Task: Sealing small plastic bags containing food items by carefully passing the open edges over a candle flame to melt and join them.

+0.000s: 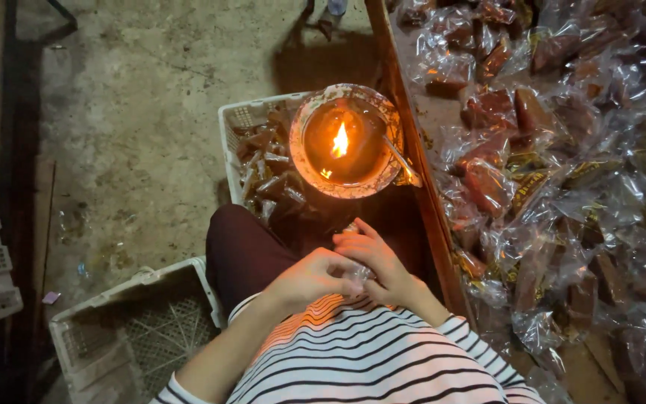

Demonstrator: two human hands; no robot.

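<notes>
The wide wooden surface (422,112) on the right is covered with a heap of brown blocks in crinkled clear plastic wrappers (555,150), and its raised edge runs close beside the flame; it is judged that a loose wrapper sliding off that edge could be melted or set alight, since the film lies so near the fire. A white slotted plastic crate (237,123) holding more wrapped brown pieces is seen under and behind the round metal bowl lamp with an open flame (345,142), and the crate wall or its contents could be softened by heat if the lamp were nudged, because the bowl appears to rest partly over it. A second, empty-looking white plastic crate (125,329) stands on the concrete floor (143,112) at the lower left, well apart from the fire. A thin metal rod (401,161) is laid across the bowl's rim and could be knocked off by a passing wrist. Just below the lamp, the left hand (312,278) and the right hand (375,262) are brought together over the lap, and a small clear-wrapped piece (360,273) is pinched between them, the fingers of both closed upon it. The wrapper could be scorched, or a fingertip burnt, should it be brought too near the flame. The striped sleeve (383,359) could also be caught if leaned forward.
</notes>
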